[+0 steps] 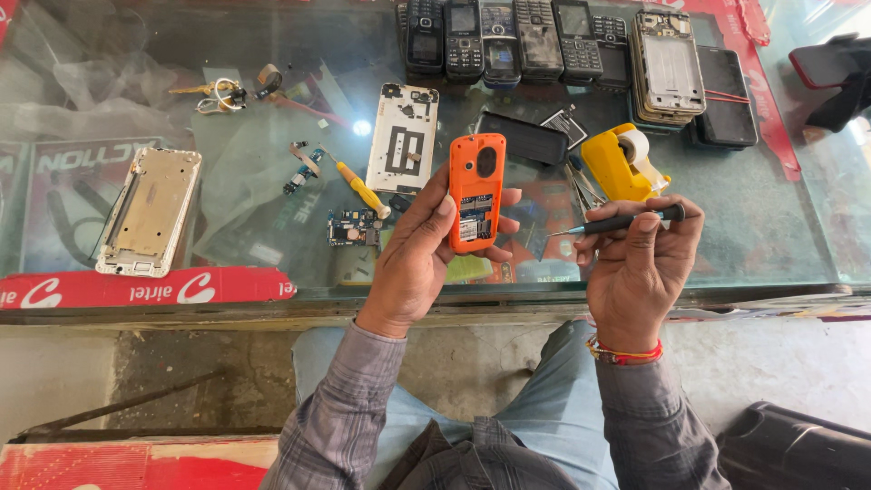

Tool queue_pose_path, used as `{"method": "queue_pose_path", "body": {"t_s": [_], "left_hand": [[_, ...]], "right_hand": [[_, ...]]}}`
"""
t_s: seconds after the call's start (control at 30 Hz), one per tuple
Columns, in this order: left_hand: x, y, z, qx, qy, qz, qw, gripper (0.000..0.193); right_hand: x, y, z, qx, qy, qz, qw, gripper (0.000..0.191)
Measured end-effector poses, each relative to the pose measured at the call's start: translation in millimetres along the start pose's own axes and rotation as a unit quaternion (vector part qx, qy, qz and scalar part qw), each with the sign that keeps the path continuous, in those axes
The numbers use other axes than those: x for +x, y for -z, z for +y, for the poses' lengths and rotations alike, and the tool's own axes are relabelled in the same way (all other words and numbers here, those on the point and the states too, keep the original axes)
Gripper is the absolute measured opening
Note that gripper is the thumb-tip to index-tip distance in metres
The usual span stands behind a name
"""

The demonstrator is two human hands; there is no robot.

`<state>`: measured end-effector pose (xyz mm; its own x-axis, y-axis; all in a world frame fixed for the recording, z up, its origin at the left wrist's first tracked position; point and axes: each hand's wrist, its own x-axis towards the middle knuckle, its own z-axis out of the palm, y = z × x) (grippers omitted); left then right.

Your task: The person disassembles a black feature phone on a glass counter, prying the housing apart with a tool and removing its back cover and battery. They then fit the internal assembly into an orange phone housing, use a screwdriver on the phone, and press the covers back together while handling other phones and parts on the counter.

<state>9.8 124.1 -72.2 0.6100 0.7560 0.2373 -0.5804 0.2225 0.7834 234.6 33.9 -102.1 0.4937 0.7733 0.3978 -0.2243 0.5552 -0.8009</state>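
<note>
My left hand [419, 259] grips an orange phone [476, 191] with its back cover off, the inner board showing, held upright above the glass counter's near edge. My right hand [635, 263] holds a thin black screwdriver [617, 222] level, its tip pointing left toward the phone and a short gap away from it.
On the glass counter [762, 227] lie a yellow tape dispenser [621, 161], a white phone frame [404, 138], a black cover [523, 138], a yellow-handled screwdriver [361, 189], a small circuit board [354, 229], a silver phone chassis [150, 210], keys [218, 93] and a row of phones [535, 38] at the back.
</note>
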Motion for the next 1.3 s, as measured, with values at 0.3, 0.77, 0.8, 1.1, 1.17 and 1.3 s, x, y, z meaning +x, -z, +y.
{"method": "queue_pose_path", "body": {"t_s": [0.3,0.77,0.8,1.1,1.17,1.3], "left_hand": [[0,1,-1,0.002,0.001,0.004,1.000,0.060],[2,1,0,-0.013,0.003,0.007,1.000,0.059],[2,1,1,-0.018,0.001,0.007,1.000,0.059],[2,0,6,-0.071,0.001,0.024,0.997,0.057],[2,0,6,-0.073,0.000,0.029,0.997,0.056],[2,3,3,-0.086,-0.003,0.045,0.995,0.054]], "right_hand": [[0,-2,-1,0.000,0.001,-0.003,1.000,0.024],[0,0,2,0.005,0.007,-0.013,1.000,0.025],[0,0,2,0.006,0.008,-0.010,1.000,0.025],[0,-1,3,-0.010,0.016,-0.009,1.000,0.022],[1,-4,2,-0.017,0.021,-0.011,1.000,0.021],[-1,-16,-2,-0.091,0.032,-0.052,0.994,0.020]]}}
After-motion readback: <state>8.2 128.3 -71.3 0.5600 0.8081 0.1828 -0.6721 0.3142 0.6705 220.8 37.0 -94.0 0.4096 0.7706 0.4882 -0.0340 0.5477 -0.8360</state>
